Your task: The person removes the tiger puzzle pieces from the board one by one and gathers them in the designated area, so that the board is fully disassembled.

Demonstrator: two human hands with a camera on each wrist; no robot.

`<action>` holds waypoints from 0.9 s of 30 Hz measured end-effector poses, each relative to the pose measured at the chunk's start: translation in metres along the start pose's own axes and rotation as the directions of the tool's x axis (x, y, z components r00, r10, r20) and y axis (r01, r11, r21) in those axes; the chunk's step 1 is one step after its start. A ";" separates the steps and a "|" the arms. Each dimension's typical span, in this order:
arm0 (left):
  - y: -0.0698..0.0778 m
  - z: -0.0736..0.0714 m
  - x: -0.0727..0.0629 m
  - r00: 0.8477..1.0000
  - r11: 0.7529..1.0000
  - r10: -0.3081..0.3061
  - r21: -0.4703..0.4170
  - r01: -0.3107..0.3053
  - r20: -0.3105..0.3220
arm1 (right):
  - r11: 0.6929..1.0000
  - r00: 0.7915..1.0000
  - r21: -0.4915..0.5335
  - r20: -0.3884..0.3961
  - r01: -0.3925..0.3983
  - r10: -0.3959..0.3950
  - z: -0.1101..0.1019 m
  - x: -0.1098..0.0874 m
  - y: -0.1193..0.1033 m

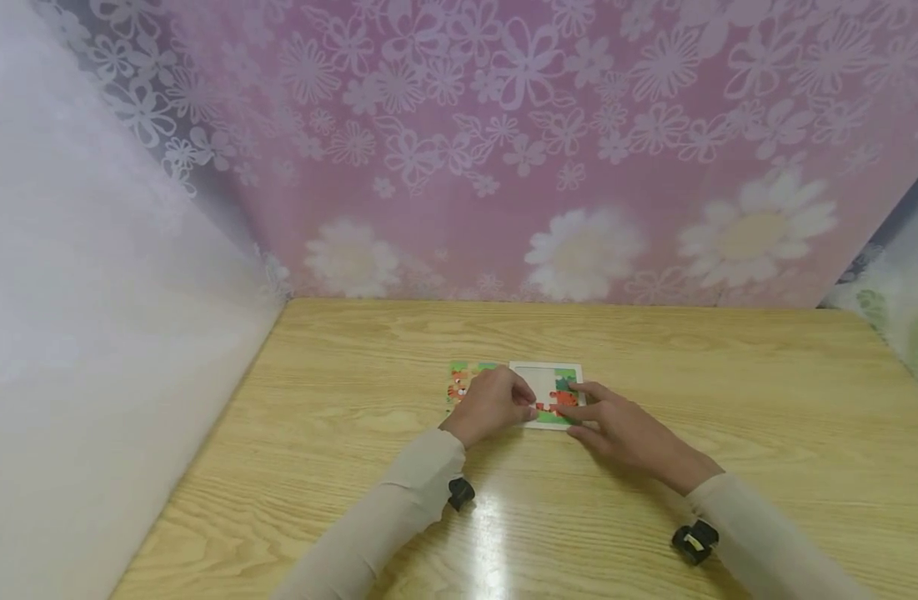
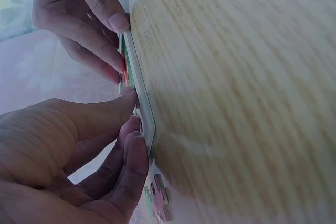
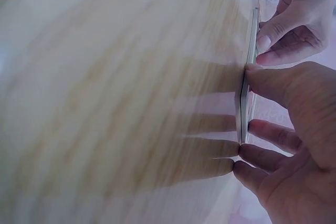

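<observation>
Left hand: curled, grip unclear
Right hand: spread, touching tray
Nine-o'clock pieces: likely light, stiff; pinch edges

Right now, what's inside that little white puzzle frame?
Inside the white frame: puzzle pieces along the right and lower sides, bare backing at upper left. Whatever lies beneath the left hand and right hand is hidden.

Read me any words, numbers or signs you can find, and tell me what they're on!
There are none I can read.
The puzzle pieces and white frame: no letters I can see.
The pink wall: just flowers.
The black gadget at the right wrist: a pale patch, too small to tell if it says anything.
</observation>
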State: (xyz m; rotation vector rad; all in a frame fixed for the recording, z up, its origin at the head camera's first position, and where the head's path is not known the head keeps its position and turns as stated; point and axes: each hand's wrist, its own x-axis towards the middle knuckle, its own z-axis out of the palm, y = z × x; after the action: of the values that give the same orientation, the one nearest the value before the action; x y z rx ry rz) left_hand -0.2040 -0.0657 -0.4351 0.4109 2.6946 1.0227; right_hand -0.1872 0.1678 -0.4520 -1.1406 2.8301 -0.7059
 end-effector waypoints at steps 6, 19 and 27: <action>0.001 -0.001 -0.001 1.000 1.000 0.002 0.007 -0.002 0.006 | 1.000 1.000 -0.013 -0.024 0.009 -0.010 0.001 -0.001 0.000; 0.001 0.001 0.001 1.000 1.000 0.027 -0.006 -0.027 0.014 | 0.999 0.999 -0.022 -0.030 0.027 -0.027 -0.002 -0.002 -0.001; 0.001 0.003 0.002 1.000 1.000 0.020 0.000 -0.020 0.020 | 1.000 0.999 -0.003 -0.029 0.019 -0.019 -0.002 -0.003 0.000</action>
State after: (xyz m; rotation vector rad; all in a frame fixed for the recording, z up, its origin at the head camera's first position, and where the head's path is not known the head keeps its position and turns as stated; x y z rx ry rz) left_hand -0.2052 -0.0627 -0.4367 0.4470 2.6779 1.0177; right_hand -0.1852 0.1709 -0.4511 -1.1693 2.8481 -0.7254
